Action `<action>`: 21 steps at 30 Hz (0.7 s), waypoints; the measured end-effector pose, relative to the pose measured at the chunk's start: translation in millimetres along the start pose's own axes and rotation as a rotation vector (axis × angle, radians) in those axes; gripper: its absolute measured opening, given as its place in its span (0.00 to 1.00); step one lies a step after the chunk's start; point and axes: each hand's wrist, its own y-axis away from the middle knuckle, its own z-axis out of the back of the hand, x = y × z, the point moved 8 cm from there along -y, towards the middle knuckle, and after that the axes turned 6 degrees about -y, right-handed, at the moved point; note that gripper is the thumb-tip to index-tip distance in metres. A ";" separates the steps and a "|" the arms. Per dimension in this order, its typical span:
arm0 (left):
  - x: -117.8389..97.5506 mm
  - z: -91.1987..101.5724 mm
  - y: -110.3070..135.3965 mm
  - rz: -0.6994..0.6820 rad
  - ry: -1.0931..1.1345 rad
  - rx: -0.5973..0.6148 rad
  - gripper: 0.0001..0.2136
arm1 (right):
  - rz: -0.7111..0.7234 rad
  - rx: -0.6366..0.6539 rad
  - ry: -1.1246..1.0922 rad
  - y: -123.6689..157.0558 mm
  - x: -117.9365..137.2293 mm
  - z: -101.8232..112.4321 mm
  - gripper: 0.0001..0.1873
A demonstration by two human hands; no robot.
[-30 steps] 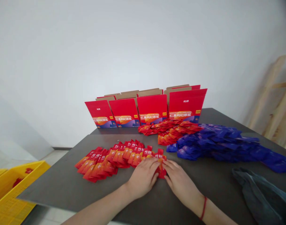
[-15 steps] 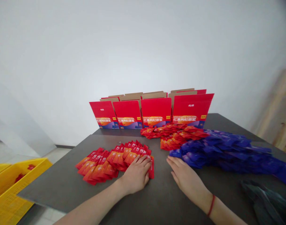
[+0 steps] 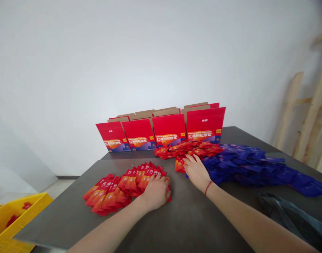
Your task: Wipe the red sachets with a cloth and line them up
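Red-orange sachets (image 3: 142, 177) lie overlapping in a fanned row on the dark table. At the right end of that row my left hand (image 3: 157, 191) is curled over the top sachets, fingers bent down on them and thumb tucked at the side. My right hand (image 3: 197, 172) reaches to a second heap of red sachets (image 3: 180, 164); its fingers are apart and touch the heap's front edge. Another fan of red sachets (image 3: 108, 195) lies left of the row. Blue sachets (image 3: 245, 165) are piled just right of my right hand.
Open red cartons (image 3: 168, 130) stand in rows at the back of the table (image 3: 161, 228). A yellow crate (image 3: 26, 225) with red bits inside is at the lower left. Dark plastic film (image 3: 292, 218) lies front right. Wooden poles (image 3: 308, 119) lean by the wall.
My right hand has moved up and away from me, from the blue pile's near edge to the red heap. My left hand stays at the row's end. The view has shifted slightly right.
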 end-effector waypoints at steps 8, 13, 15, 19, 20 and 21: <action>-25.4 10.0 -19.8 -0.041 0.184 -0.207 0.22 | 0.005 -0.020 -0.083 48.9 7.4 7.2 0.18; -44.5 8.2 -43.8 -0.082 0.200 -0.204 0.27 | -0.025 -0.067 -0.113 60.5 -7.2 6.7 0.26; -50.1 10.6 -47.6 -0.098 0.215 -0.217 0.29 | -0.041 -0.073 -0.129 61.0 -10.5 9.7 0.23; -55.1 19.7 -38.9 -0.142 0.223 -0.273 0.28 | -0.052 -0.071 -0.199 68.1 2.4 18.7 0.18; -54.5 20.4 -34.1 -0.155 0.204 -0.279 0.26 | -0.055 -0.072 -0.226 71.4 8.4 20.2 0.18; -53.1 19.7 -28.9 -0.168 0.179 -0.277 0.24 | -0.056 -0.073 -0.256 74.9 14.6 21.0 0.19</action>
